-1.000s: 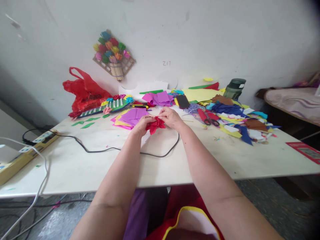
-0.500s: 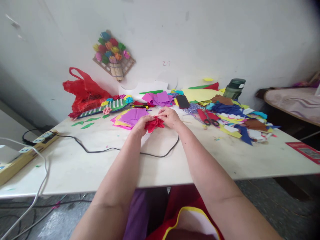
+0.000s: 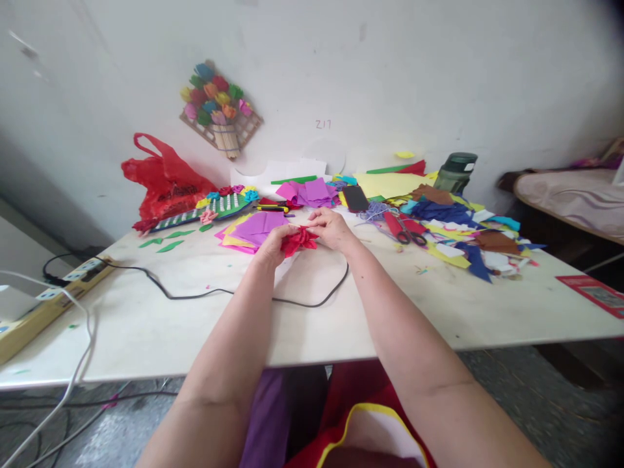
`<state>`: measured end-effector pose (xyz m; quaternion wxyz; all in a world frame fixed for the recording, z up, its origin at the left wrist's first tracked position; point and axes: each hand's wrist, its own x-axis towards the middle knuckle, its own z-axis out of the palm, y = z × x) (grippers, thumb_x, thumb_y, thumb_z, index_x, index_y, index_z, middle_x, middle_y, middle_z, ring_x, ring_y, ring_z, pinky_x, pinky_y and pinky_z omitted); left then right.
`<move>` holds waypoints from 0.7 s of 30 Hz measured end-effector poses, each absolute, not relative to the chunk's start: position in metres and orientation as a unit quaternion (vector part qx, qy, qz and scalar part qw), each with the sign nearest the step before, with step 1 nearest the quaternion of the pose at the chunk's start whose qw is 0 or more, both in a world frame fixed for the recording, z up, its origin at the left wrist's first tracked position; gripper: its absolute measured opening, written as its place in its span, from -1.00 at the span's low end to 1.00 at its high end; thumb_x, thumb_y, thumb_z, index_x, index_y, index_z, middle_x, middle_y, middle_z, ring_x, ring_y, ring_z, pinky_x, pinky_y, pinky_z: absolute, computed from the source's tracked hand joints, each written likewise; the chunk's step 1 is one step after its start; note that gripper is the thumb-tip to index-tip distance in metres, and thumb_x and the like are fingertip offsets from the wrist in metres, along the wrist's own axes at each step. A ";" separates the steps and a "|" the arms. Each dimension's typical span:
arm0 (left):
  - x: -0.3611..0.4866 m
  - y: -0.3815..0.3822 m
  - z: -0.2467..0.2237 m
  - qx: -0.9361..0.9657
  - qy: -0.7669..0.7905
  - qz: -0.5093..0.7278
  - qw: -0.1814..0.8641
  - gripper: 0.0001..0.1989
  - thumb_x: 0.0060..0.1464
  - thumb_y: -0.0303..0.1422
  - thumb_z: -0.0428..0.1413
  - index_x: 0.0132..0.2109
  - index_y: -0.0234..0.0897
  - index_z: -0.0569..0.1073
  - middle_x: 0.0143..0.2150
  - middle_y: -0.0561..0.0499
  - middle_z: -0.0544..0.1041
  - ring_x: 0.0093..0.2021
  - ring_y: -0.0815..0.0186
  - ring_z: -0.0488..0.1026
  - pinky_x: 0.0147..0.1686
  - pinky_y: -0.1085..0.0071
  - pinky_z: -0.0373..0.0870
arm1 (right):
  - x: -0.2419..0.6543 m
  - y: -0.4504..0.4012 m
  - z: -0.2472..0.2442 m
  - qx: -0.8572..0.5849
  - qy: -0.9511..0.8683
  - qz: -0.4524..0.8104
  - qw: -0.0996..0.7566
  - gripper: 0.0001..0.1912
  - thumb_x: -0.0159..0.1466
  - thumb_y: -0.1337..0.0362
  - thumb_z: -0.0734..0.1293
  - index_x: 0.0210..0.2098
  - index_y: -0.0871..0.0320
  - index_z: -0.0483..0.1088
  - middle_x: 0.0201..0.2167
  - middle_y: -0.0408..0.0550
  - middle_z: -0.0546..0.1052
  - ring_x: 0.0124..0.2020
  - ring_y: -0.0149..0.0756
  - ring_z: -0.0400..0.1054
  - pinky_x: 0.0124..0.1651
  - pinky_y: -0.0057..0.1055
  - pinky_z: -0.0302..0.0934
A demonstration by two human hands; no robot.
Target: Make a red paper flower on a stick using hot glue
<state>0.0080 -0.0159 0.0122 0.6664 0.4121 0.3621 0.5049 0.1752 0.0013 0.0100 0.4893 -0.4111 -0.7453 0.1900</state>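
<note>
while both bare forearms reach up from the bottom of the frame, the hands meet at the centre, just above the white table [image 3: 160, 338]. the left hand [image 3: 275, 245] is closed on the left side of a red, many-petalled flower of thin material [image 3: 299, 242], fingers curled and thumb on top. the right hand [image 3: 329, 229] pinches its upper right edge between thumb and fingertips, the other fingers bent; exactly what lies between the tips is too small to tell.

left of centre, beside the left hand: a stack of purple, yellow and pink square sheets [image 3: 260, 226]. behind it: a yellow-and-black utility knife [image 3: 273, 208]. upper centre: loose purple and pink sheets [image 3: 314, 192] and a black rectangular phone [image 3: 355, 199]. right of centre: scissors with dark ring handles [image 3: 418, 239], next to a heap of blue, brown, yellow and white scraps [image 3: 446, 212]. middle left: flat green leaf shapes [image 3: 170, 246], with a crumpled red plastic bag [image 3: 168, 179] behind. a thin black cable [image 3: 195, 297] curves across the table below the hands. upper left, on the wall: a bouquet of multicoloured flowers on a wooden lattice [image 3: 220, 107].
</note>
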 end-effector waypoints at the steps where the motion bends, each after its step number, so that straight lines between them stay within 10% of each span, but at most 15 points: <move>1: 0.008 -0.016 0.013 0.415 0.361 0.504 0.666 -0.85 -0.27 -0.42 0.18 -0.43 -0.32 0.43 -0.48 -0.03 0.51 -0.44 0.25 0.48 -0.36 0.27 0.51 | 0.175 0.001 0.010 -0.412 -0.746 0.191 0.488 -0.92 0.10 0.40 0.44 -0.46 0.13 0.61 -0.22 -0.05 0.51 -0.24 -0.31 0.41 -0.16 -0.33 0.32; 21: 0.008 -0.017 0.012 0.433 0.384 0.494 0.649 -0.83 -0.32 -0.45 0.10 -0.42 -0.32 0.37 -0.51 -0.02 0.49 -0.48 0.22 0.51 -0.43 0.28 0.51 | 0.172 0.002 0.008 -0.406 -0.743 0.212 0.488 -0.89 0.05 0.45 0.41 -0.49 0.15 0.59 -0.20 -0.09 0.46 -0.39 -0.44 0.30 -0.29 -0.41 0.25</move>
